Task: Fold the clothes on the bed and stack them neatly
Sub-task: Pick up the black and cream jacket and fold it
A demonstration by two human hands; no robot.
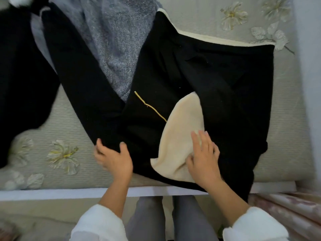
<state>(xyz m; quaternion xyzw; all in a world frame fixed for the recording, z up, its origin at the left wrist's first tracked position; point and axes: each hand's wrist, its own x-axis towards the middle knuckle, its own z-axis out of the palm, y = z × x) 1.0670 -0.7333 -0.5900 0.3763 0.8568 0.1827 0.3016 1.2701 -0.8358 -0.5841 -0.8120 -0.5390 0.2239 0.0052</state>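
Two hands on one black garment (208, 80) spread across bed (286, 119). Left hand (113, 159) curls around black sleeve edge, pinching it. Right hand (203, 159) flat, fingers spread, pressing cream fleece lining (178, 129). One grey knit (118, 46) behind; another black piece (20, 75) far left.

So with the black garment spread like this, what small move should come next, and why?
Probably the right hand should smooth the cream lining flap flat, since it lies turned out over the black garment while the left hand pinches the near edge.
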